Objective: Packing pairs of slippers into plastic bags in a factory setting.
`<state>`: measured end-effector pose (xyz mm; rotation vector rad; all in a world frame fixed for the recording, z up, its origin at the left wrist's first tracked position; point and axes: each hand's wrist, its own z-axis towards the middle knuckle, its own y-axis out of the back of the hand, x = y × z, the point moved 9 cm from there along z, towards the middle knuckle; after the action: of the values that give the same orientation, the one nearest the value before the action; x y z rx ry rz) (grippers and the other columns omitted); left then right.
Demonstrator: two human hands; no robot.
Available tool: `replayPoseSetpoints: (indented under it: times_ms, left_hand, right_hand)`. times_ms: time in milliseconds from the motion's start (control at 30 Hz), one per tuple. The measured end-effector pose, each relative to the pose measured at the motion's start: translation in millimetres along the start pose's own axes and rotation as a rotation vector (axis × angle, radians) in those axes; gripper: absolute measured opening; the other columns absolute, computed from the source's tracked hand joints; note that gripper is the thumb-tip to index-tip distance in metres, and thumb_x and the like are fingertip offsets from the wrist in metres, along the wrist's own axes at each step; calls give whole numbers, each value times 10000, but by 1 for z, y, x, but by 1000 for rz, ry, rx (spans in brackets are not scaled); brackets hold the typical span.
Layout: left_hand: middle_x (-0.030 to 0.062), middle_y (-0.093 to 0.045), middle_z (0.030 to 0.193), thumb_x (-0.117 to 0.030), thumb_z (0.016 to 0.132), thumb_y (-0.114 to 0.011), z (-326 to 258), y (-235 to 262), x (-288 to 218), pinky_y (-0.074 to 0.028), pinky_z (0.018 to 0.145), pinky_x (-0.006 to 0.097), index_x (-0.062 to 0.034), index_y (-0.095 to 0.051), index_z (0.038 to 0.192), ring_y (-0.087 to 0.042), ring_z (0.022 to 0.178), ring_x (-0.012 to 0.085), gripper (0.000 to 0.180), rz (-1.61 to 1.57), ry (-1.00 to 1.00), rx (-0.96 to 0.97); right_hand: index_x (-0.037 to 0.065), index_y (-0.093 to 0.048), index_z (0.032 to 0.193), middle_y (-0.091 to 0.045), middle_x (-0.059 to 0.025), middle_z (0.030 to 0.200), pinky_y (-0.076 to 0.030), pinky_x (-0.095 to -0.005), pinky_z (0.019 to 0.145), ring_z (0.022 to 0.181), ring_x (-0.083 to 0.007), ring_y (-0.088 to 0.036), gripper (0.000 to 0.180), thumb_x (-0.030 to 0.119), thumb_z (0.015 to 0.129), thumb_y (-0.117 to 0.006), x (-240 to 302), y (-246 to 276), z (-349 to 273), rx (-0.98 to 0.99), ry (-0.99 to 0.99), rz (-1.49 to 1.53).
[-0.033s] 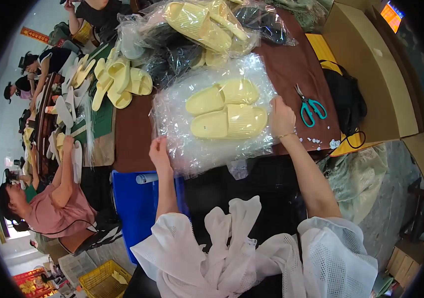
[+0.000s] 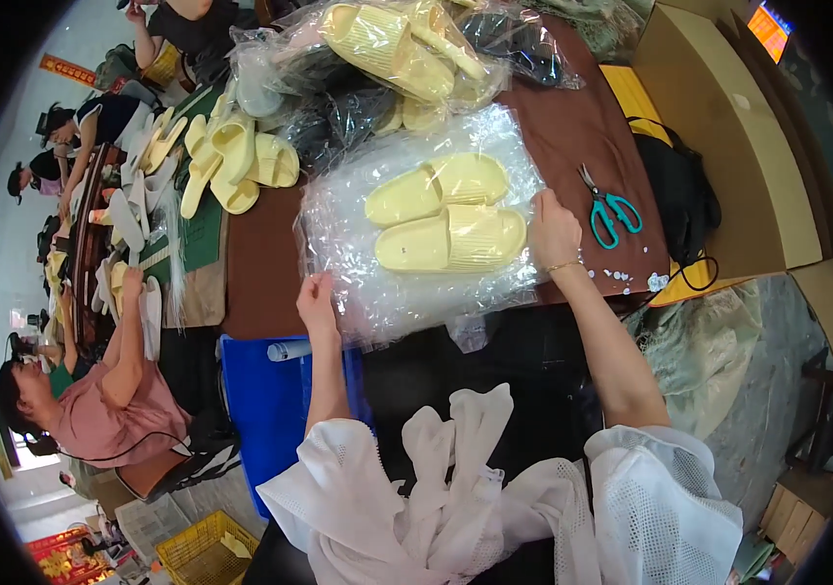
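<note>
Two yellow slippers (image 2: 447, 240) are being carried side by side by clear plastic (image 2: 363, 283), near the middle of the near edge of the table (image 2: 572, 127). Whether the top film is being laid over them or under them cannot be told surely. By the left hand (image 2: 317, 304), the left edge of the plastic is being pinched, close to its near corner, between thumb and bent fingers. By the right hand (image 2: 555, 232), the right edge is being gripped with closed fingers, though their tips are being partly hidden.

For a good hold, it is judged, an equal, gentle pull is being asked from both sides, so that the film is being smoothed without being torn. By one stronger side, the pair could be tilted; level edges are therefore being preferred, and soles lying flat.

Care is also being called for by the scissors (image 2: 614, 216) toward the right edge of the table: contact with the film is better being avoided. Likewise, small white scraps (image 2: 658, 283) are being seen at the near right corner; clean plastic is being favoured.
</note>
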<state>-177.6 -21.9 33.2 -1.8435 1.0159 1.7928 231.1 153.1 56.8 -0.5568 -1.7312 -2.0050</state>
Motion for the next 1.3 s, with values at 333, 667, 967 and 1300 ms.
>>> replayPoseSetpoints:
  times_ms: [333,667,967,1300]
  left_hand:
    - [113,-619,1037,-149,916,-503,-35,-10,-84,-469,770,286,-4,-626,965,-600,910,204,196,411,-563,-163]
    - [154,-652,939,-234,892,-568,-8,-47,-24,-476,612,241,20,-517,1211,-583,670,132,411,-47,225,650]
    - [216,-565,1161,-269,867,-599,-39,-150,-58,-540,717,309,-30,-256,1408,-628,784,178,684,-130,507,1341]
    - [131,-509,1205,-167,913,-537,-41,-229,-30,-443,943,364,7,-220,1382,-552,1045,220,591,-316,522,1306]
  right_hand:
    - [110,-504,963,-636,-189,786,-448,-509,635,744,-406,-602,204,297,915,-440,-2,-19,23,12,-3,22]
    - [124,-512,957,-622,-199,769,-428,-510,626,735,-406,-591,210,316,921,-435,-19,-27,25,-46,-73,135]
    - [113,-559,892,-624,-169,752,-439,-474,608,712,-383,-597,236,342,889,-504,-27,-28,23,-82,-123,226]
    - [91,-534,847,-613,-177,742,-430,-488,610,707,-383,-588,229,314,885,-504,-24,-29,20,-90,-98,178]
